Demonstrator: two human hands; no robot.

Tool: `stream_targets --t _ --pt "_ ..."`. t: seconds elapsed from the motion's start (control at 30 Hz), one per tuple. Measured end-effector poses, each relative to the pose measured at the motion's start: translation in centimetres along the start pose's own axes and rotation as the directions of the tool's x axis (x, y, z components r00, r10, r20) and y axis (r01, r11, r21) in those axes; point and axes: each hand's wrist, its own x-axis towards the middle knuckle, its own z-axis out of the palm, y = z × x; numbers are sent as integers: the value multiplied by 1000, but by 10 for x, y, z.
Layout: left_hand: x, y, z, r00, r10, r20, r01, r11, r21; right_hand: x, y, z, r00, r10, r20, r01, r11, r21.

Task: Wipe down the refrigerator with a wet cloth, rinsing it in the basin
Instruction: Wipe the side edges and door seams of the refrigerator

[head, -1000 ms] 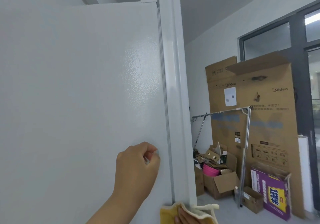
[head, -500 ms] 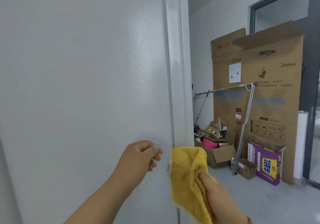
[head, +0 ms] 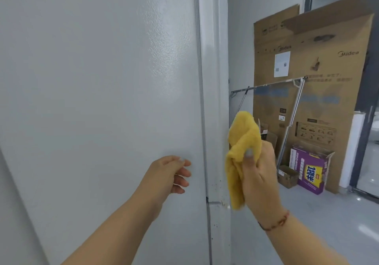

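Observation:
The white refrigerator [head: 102, 100] fills the left half of the head view, its side panel facing me and its door edge running down the middle. My right hand [head: 258, 174] grips a bunched yellow cloth [head: 240, 152] just right of the door edge, and the cloth hangs down against that edge. My left hand [head: 172, 172] is held in front of the side panel near the seam, fingers loosely curled and holding nothing. No basin is in view.
A tall cardboard appliance box [head: 307, 90] leans against the far wall, with a metal drying rack [head: 287, 121] in front of it. A purple box [head: 309, 170] and a small open carton [head: 287, 175] sit on the grey floor.
My right hand has brought the cloth up from the bottom edge and moved it right, off the door's front to its outer edge. My left hand's fingers have loosened. The view has tilted down.

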Motion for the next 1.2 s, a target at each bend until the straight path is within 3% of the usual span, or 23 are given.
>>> stream_targets --t 0.03,0.07,0.13,0.2,0.27,0.47,0.87,1.03,1.2 --pt "3 -4 1 1000 -4 -31 3 999 -32 8 9 4 979 -198 40 202 955 -217" --pt "6 -6 2 998 1 -66 -5 998 -56 18 18 10 928 -358 103 367 834 -412" --pt "11 -12 4 990 26 -140 -36 997 -70 30 39 22 803 -529 274 556 502 -662" --pt "16 -20 5 979 54 -195 -64 997 -47 30 63 31 760 -488 430 600 273 -752" --pt "19 -27 6 972 76 -221 -84 996 -29 20 83 34 768 -397 503 600 171 -782" --pt "25 -44 9 969 107 -223 -111 994 -2 -22 110 38 810 -311 497 568 206 -797" --pt "32 -74 18 973 96 -208 -101 995 -15 -122 193 35 802 -183 568 597 220 -772" --pt "33 -86 23 970 99 -221 -104 995 -9 -134 205 35 786 -138 603 617 122 -777" --pt "28 -91 29 974 71 -217 -75 997 -8 -175 226 17 683 -89 725 728 -7 -686"
